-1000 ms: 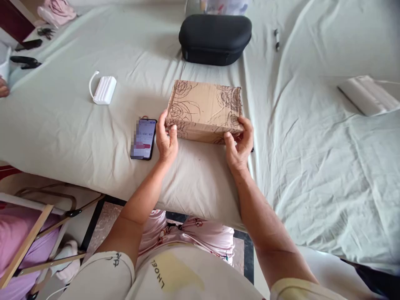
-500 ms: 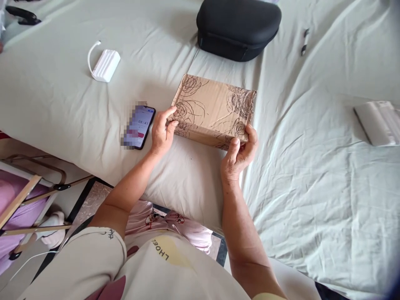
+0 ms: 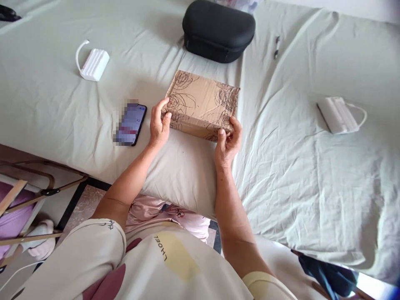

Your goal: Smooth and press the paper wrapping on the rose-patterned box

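A flat brown cardboard box [image 3: 203, 100] with dark scribbled circles on its lid lies before me on the pale green sheet [image 3: 281, 166]. My left hand [image 3: 160, 123] grips its near left corner, thumb on the front side and fingers at the left edge. At the near right corner, my right hand [image 3: 228, 141] holds the box in the same way, thumb at the front and fingers along the right edge. The lid looks closed. A phone [image 3: 133, 125] with a lit screen, partly pixelated, lies just left of my left hand.
Behind the box stands a black zip case [image 3: 218, 31]. A white block with a cable loop [image 3: 95, 64] lies at left, a similar white block [image 3: 339, 116] on something dark-edged at right. A pen [image 3: 277, 46] rests at back right. A folding chair frame [image 3: 46, 192] is below left.
The view has shifted to the right, so the things on the sheet appear further left and the right white block shows whole. Both hands keep their hold on the box.
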Motion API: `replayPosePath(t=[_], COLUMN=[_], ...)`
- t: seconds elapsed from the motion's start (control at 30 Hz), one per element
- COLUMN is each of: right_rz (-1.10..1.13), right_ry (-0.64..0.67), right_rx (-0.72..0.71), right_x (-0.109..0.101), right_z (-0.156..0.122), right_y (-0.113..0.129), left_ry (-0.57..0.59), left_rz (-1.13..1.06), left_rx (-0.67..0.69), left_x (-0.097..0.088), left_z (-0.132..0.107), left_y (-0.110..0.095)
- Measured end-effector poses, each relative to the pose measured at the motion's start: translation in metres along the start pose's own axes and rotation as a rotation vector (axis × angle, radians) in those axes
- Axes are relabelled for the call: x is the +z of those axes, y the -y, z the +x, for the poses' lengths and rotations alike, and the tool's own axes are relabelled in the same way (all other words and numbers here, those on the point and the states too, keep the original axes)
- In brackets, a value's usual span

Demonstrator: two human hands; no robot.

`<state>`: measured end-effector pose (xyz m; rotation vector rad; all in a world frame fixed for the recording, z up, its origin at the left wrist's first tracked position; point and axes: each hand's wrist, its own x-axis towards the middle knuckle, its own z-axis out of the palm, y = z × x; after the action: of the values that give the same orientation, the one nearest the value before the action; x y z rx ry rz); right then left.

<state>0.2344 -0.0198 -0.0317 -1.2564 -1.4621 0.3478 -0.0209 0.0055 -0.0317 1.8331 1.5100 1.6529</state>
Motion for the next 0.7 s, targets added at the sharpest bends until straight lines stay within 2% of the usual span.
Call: replayPosePath(t=[0.17,0.3,0.47,0.57,0.63,0.7], right_rz=[-0.007,-0.041,-0.194,-0.374,-0.450,-0.477], right_ry=[0.046,0.064,-0.082,-0.106,-0.023,0.043], right_rx=[-0.023,-0.032,0.023,0.083,0.143,0.213], right_x=[0.000,-0.006,-0.026,-0.032,-0.031,-0.030], right_z=[0.005,0.011,0.023,0.026,0.025,0.024], right_y=[-0.003,0.001,-0.013,-0.031,-0.039,-0.043], left_ry=[-0.015,-0.072,-0.172,-0.202,-0.118,0.025], left_rz=[-0.051,-0.052,-0.013,-0.024,-0.060,-0.115], left_rx=[-0.024,-0.048,-0.037,0.049,0.117,0.150], left_x=[0.009,0.004,-0.013,-0.018,-0.026,-0.045], left_z=[0.000,-0.004,0.001,0.006,-0.001,-0.022], left_y=[-0.004,-0.002,0.000,-0.030,-0.066,-0.107])
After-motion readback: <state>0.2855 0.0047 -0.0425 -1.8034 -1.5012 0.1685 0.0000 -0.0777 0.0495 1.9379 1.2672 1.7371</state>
